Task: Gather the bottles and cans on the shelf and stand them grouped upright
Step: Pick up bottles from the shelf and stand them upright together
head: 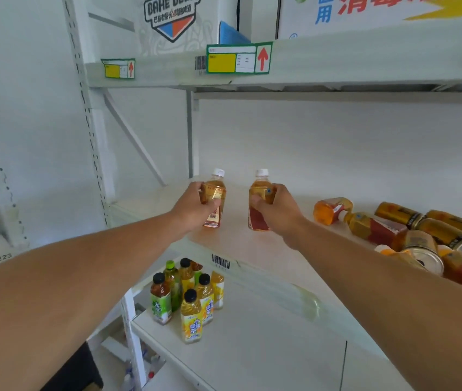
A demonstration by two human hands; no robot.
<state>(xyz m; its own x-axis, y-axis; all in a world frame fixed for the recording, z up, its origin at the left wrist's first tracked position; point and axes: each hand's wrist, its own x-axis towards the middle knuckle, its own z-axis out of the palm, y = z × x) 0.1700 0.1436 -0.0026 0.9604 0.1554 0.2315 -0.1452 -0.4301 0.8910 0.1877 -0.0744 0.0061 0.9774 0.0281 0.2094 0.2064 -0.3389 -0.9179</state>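
now each hand [193, 206] [276, 206] grips an upright bottle [215, 197] [259, 204] — shelf [266, 249] edge near.

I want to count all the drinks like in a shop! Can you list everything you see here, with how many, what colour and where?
Amber tea bottles with white caps, upright: 2, one in each hand, on the middle shelf; left one, right one.
Amber and orange plastic bottles lying down: about 4, right side of the middle shelf.
Gold metal cans lying down: about 4, far right of the same shelf.
Green and yellow tea bottles with dark caps, upright: about 7, grouped on the lower shelf.
White cardboard boxes with printing: 2, top shelf.
Green and yellow shelf labels with red arrows: 2, top shelf edge.
Hands: left hand, right hand, each gripping a bottle.
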